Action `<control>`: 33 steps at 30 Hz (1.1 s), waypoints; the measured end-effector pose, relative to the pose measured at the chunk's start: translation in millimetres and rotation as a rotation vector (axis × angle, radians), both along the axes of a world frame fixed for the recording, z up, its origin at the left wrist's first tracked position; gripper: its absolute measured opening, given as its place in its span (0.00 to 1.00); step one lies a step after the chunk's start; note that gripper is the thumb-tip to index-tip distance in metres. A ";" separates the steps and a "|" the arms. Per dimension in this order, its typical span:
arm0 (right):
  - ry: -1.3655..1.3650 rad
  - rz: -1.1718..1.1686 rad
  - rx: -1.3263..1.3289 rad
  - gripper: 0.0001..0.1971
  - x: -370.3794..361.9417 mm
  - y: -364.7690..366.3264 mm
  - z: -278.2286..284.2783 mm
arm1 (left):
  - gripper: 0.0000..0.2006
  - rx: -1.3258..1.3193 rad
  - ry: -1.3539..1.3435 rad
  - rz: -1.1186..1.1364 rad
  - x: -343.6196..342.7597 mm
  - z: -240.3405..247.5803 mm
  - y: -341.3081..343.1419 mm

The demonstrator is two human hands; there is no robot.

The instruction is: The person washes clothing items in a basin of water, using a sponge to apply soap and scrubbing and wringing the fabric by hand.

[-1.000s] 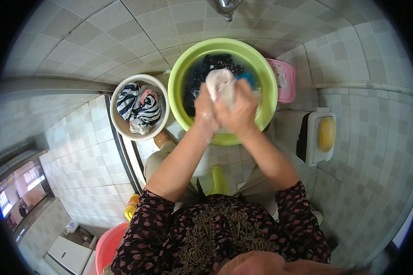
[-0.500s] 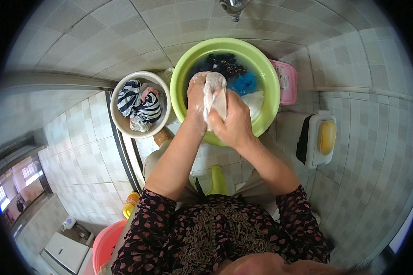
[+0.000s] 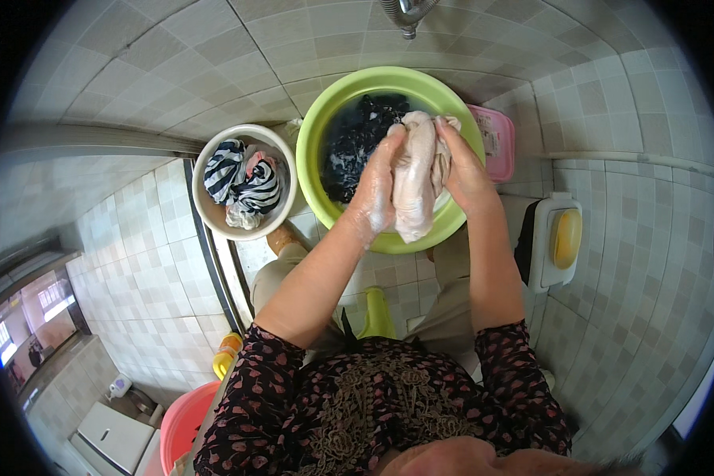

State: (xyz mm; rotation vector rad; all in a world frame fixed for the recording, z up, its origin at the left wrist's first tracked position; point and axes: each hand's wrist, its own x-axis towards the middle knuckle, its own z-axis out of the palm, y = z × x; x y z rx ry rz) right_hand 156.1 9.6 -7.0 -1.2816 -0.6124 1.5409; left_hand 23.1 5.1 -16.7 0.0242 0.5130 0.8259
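A wet, cream-white piece of cloth [image 3: 415, 170] hangs in a loose bundle between my two hands, above the lime-green basin [image 3: 312, 119]. My left hand [image 3: 374, 186] presses on its left side, with suds on the wrist and palm. From the other side my right hand [image 3: 466, 170] grips it, fingertips near its upper end. Beneath, dark clothes [image 3: 357, 147] soak in cloudy water at the basin's left. The cloth and my hands cover much of the basin's right half.
Left of the basin stands a smaller white basin [image 3: 198, 190] holding striped clothes [image 3: 255, 189]. A pink container [image 3: 496, 143] is at the right. A white box with a yellow oval piece [image 3: 566, 239] stands nearer me. A metal hose fitting [image 3: 408, 20] hangs at the wall.
Both hands and the cloth have moved right. The cloth is now spread longer between my hands rather than squeezed together. The blue cloth in the basin is now hidden.
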 end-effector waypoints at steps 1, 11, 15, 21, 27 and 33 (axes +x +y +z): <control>0.052 0.005 0.022 0.18 -1.8 -1.1 3.5 | 0.22 0.041 0.007 0.012 -3.4 -1.1 2.4; -0.436 -0.128 0.631 0.11 -18.6 2.5 5.0 | 0.02 -0.025 0.615 0.450 -13.3 -20.1 16.8; -0.904 0.198 1.119 0.13 -94.2 -37.8 7.4 | 0.11 0.678 -0.101 0.470 -50.3 -113.1 24.9; -1.226 -0.061 0.512 0.16 -47.0 -2.5 -18.9 | 0.19 -0.027 0.411 0.218 7.9 -14.2 -10.3; -1.007 0.153 0.794 0.15 -71.5 -43.6 1.9 | 0.10 0.361 0.955 0.185 -15.8 -53.4 9.1; -1.072 -0.035 0.345 0.12 -35.9 -4.2 -20.6 | 0.14 0.033 0.590 0.153 13.0 -31.4 -12.0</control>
